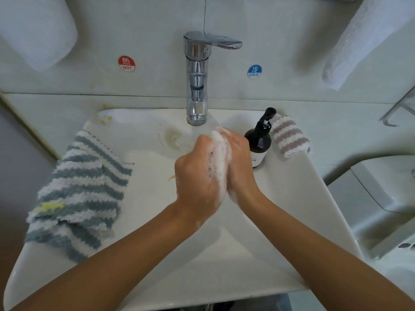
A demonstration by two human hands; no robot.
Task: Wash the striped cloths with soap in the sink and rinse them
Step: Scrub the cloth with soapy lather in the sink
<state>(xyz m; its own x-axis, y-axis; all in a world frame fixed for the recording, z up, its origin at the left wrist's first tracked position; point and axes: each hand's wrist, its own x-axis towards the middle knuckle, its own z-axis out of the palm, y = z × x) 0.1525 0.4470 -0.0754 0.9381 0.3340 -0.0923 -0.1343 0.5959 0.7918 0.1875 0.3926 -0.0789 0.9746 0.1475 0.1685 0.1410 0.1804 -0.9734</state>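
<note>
white lather, maybe cloth, over sink

Sink: white glazed ceramic, smooth, glossy. 
Faucet: polished chrome metal, mirror-bright. 
Blue-striped cloth, left of faucet on sink rim: thick fluffy knit, matt, rough pile, yellow stain near lower edge. 
Pink-striped cloth, right of faucet: same fluffy matt knit. 
Soap bottle, right of faucet: dark, glossy, smooth; black matt plastic pump. 
Left hand and right hand, below faucet: wet, coated in white frothy lather. 
Wall behind faucet: pale, smooth, slightly sheened panels.
</note>
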